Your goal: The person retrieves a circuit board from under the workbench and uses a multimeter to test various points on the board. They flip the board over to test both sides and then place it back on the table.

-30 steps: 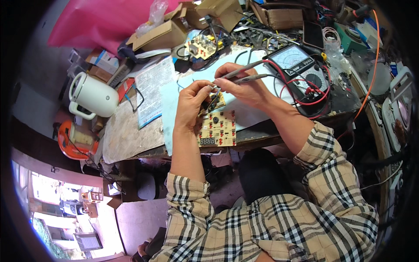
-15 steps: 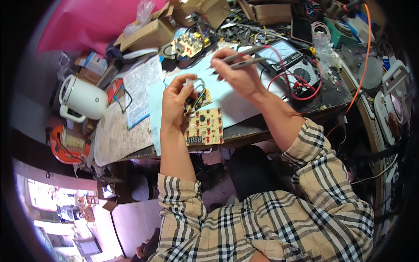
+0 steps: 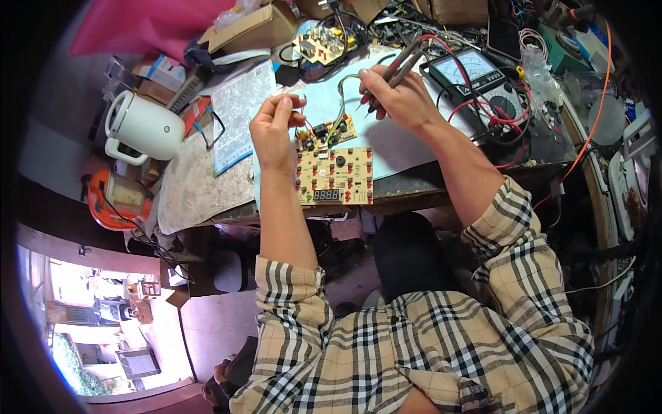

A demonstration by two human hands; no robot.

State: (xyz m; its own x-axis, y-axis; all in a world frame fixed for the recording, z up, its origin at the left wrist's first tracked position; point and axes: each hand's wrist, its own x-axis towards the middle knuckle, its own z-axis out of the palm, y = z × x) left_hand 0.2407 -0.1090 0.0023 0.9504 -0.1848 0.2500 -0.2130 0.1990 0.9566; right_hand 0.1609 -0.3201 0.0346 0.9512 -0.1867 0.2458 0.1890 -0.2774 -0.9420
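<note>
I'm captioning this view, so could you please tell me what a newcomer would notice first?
The eye probably falls first on the bright pink sheet at the upper left. Next come the yellowish circuit board with a dark display, near the bench's front edge, and the right hand holding probes over the pale blue sheet.

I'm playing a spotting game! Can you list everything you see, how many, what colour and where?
circuit boards: at least 3, yellowish, two centre, one top
meter: 1, black, right of centre
probes: 2, dark, left of meter
big sheet: 1, pale blue, centre
printed sheet: 1, white, left of it
jug: 1, white, left
tub: 1, orange, below jug
phone: 1, black, upper right
carton: 1, brown, top
pink sheet: 1, pink, upper left
cord: 1, orange, right
loose parts: uncountable, mostly dark, top
shirt: 1, tan check, bottom
left hand: 1, bare, by the circuit boards
right hand: 1, bare, holding the probes
</note>
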